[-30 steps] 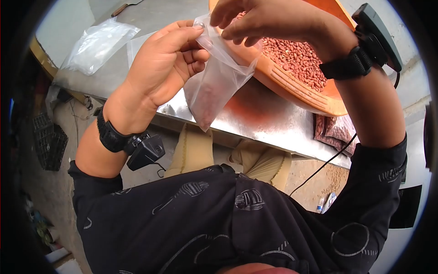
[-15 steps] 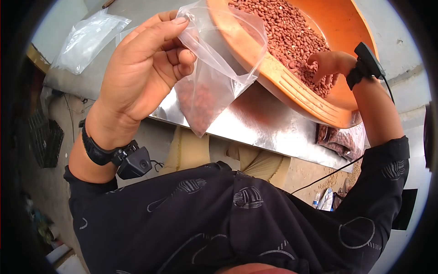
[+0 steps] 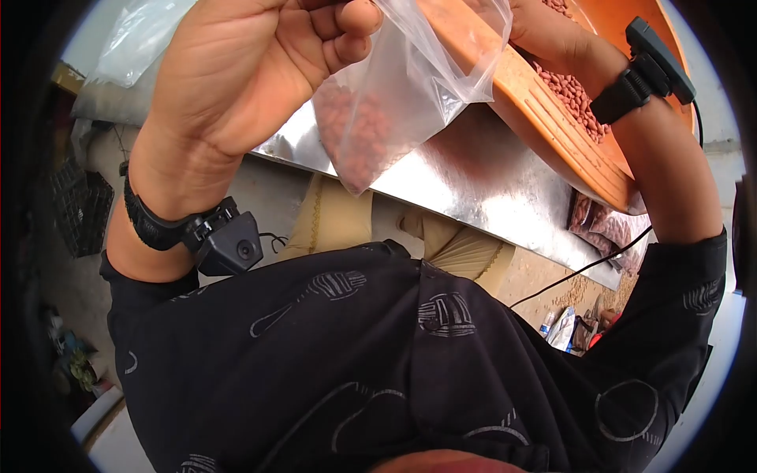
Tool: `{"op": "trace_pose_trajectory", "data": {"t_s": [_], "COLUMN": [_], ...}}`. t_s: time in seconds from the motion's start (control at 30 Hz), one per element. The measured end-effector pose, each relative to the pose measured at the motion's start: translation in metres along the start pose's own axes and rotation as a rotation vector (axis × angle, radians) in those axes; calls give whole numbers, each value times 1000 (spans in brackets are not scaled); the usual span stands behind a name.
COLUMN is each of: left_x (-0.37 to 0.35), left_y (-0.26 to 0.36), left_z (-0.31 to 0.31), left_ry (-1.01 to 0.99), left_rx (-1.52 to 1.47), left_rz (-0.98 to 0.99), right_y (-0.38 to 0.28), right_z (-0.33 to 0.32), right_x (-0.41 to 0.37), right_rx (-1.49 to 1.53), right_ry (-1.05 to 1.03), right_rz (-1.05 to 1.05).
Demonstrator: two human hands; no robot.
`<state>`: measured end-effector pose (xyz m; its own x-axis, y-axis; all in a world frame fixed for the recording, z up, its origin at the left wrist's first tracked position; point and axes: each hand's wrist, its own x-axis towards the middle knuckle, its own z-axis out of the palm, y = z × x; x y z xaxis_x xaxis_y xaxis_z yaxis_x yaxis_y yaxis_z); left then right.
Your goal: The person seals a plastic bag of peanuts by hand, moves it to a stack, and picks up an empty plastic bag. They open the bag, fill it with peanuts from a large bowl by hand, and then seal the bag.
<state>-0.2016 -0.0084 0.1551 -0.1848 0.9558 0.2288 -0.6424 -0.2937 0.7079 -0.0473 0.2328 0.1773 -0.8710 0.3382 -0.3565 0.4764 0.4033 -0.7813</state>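
At the upper left, my left hand (image 3: 244, 75) is closed on the top of a clear plastic bag (image 3: 418, 87); its fingertips reach the top edge of the view. Reddish peanuts (image 3: 351, 130) lie in the bag's lower corner, which hangs over the metal table's edge. My right hand (image 3: 552, 35) is at the bag's mouth, beside the rim of an orange basin (image 3: 552, 126). Its fingers are mostly hidden at the top edge, so what they hold does not show. More peanuts (image 3: 574, 98) lie in the basin, below the right wrist.
The shiny metal table (image 3: 505, 197) runs beneath the basin. Filled bags of peanuts (image 3: 611, 229) sit at its right end. Empty clear bags (image 3: 134, 39) lie at the upper left. A black cable (image 3: 583, 266) trails from the right wrist device. A black crate (image 3: 79, 205) stands on the floor.
My right hand has moved left and up from the peanuts in the basin to the bag's mouth. My left hand and the bag appear higher in view, and the bag is slightly further right.
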Motion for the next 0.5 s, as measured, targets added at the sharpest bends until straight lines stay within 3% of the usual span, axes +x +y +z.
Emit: {"op": "trace_pose_trajectory", "data": {"t_s": [0.1, 0.4, 0.5], "left_x": [-6, -8, -9], "left_y": [3, 1, 1], "left_z": [8, -1, 4], "left_ry": [24, 58, 59], "left_rx": [19, 71, 98], "left_rz": [-25, -1, 11], "right_y": [2, -14, -26], "right_z": [-3, -25, -34], "right_x": [0, -30, -39], "right_rx": [-135, -450, -299], "right_ry": [55, 167, 168], "right_rz": [-79, -28, -43]}}
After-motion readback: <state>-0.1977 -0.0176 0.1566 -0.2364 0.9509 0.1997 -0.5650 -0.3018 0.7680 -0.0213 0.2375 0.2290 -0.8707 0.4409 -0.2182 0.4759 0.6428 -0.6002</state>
